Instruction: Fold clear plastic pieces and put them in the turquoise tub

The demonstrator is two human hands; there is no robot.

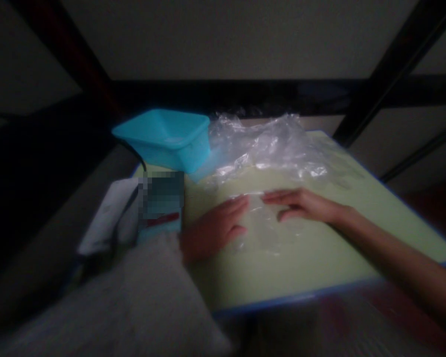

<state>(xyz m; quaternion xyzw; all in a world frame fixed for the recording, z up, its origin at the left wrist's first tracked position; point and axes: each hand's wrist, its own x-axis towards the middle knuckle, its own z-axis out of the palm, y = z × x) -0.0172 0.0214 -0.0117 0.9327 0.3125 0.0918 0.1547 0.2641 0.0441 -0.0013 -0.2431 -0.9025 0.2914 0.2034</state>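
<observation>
A small clear plastic bag (pixel 263 225) lies flat on the yellow-green tabletop (pixel 342 233). My left hand (pixel 217 225) rests at its left side, fingers stretched out and pointing to the right, the fingertips touching the film. From the other side my right hand (pixel 301 204) lies over the bag's upper right part, its fingers extended and its thumb apart. Neither hand is wrapped around anything. Behind them spreads a crumpled heap of clear plastic (pixel 271 144). The dim light and blur hide the bag's exact edges.
A turquoise plastic basin (pixel 193 148) stands at the back left of the table. Nearer, a box or booklet with a red stripe (pixel 163 219) lies by a white object (pixel 111 213) and a dark cable (pixel 128 198). Blue edging (pixel 282 301) runs along the table's front.
</observation>
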